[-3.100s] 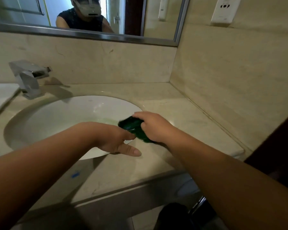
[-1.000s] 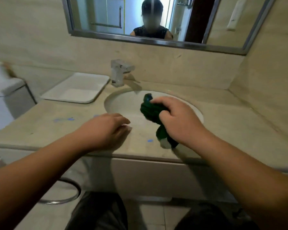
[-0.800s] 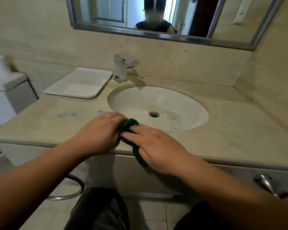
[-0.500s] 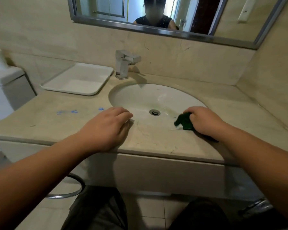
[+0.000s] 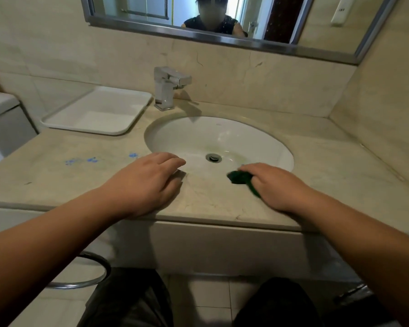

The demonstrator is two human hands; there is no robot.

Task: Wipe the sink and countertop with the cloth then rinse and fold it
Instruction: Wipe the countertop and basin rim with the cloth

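A dark green cloth (image 5: 240,177) is bunched under my right hand (image 5: 276,187), which presses it onto the beige stone countertop (image 5: 335,166) just in front of the sink's front rim. The white oval sink (image 5: 189,135) is set into the countertop, with a metal drain (image 5: 213,157) at its bottom. My left hand (image 5: 149,182) rests palm down on the countertop to the left of the cloth, fingers slightly apart, holding nothing.
A square chrome faucet (image 5: 167,87) stands behind the sink. A white tray (image 5: 99,112) lies at the back left. Blue smudges (image 5: 80,160) mark the countertop left of the sink. A mirror (image 5: 222,17) hangs above. A toilet tank (image 5: 0,114) stands far left.
My right hand has slid the cloth along the front edge of the countertop, from beside my left hand out to the right and a little back. My left hand has stayed in place.
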